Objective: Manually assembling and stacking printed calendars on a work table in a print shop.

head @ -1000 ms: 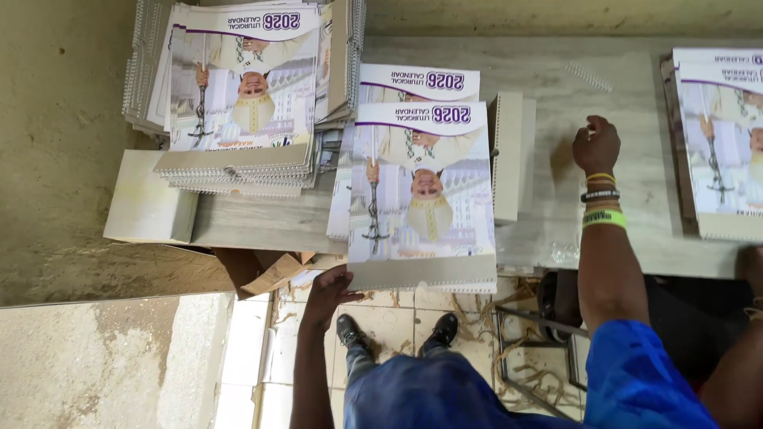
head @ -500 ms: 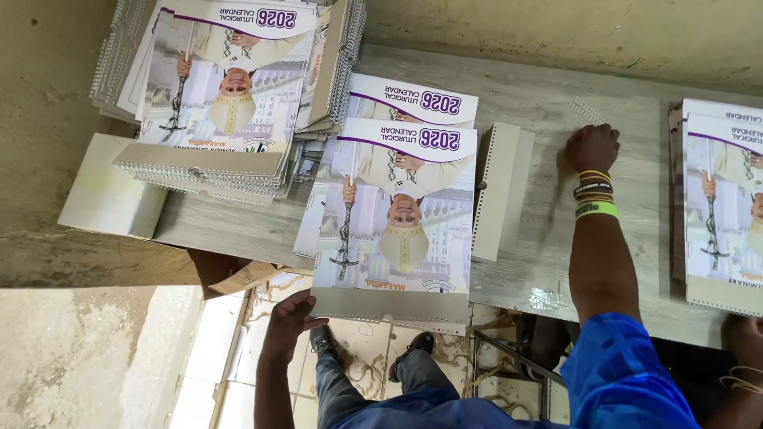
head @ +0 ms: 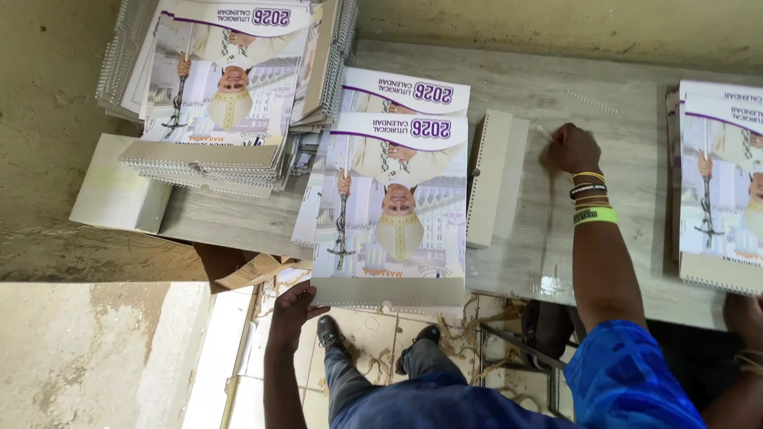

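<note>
A stack of spiral-bound wall calendars (head: 391, 208) with a printed figure on the cover lies on the grey table (head: 540, 238), its lower edge hanging over the table's front. My left hand (head: 292, 308) grips that stack's lower left corner from below. My right hand (head: 574, 148) rests on the tabletop as a closed fist, to the right of a pale cardboard-backed pile (head: 494, 176). Bracelets and a green band sit on that wrist. A tiny pale bit shows by the fist; whether the fist holds it is unclear.
A taller calendar pile (head: 226, 87) stands at the back left over a white sheet (head: 115, 191). More calendars (head: 719, 187) lie at the right edge. Below the table are my legs and shoes, torn cardboard (head: 254, 270), paper scraps and a metal frame (head: 517, 357).
The view has drifted left and down. My left hand stays at the middle stack's lower corner, and my right fist stays on the table.
</note>
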